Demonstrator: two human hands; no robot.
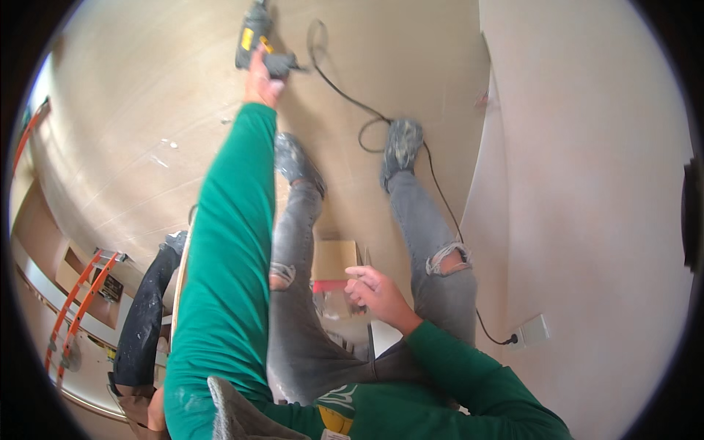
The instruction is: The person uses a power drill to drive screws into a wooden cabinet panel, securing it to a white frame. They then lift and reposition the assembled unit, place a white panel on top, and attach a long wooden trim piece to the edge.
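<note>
My left arm stretches far forward, and my left hand [262, 79] is closed round the handle of a grey and yellow power drill [251, 48]. The drill is just above or on the beige floor; I cannot tell which. A black power cord [345, 95] curls beside the drill and runs back past my right shoe. My right hand [378, 293] is in front of my body, between my knees, with its index finger stretched out and the others loosely bent. Nothing shows in it.
The cord's plug sits in a white wall socket [534, 331] low on the right wall. Below my right hand is a box-like thing [335, 260] with a red band. At left are another person's dark trouser leg [145, 323] and an orange stepladder [77, 315].
</note>
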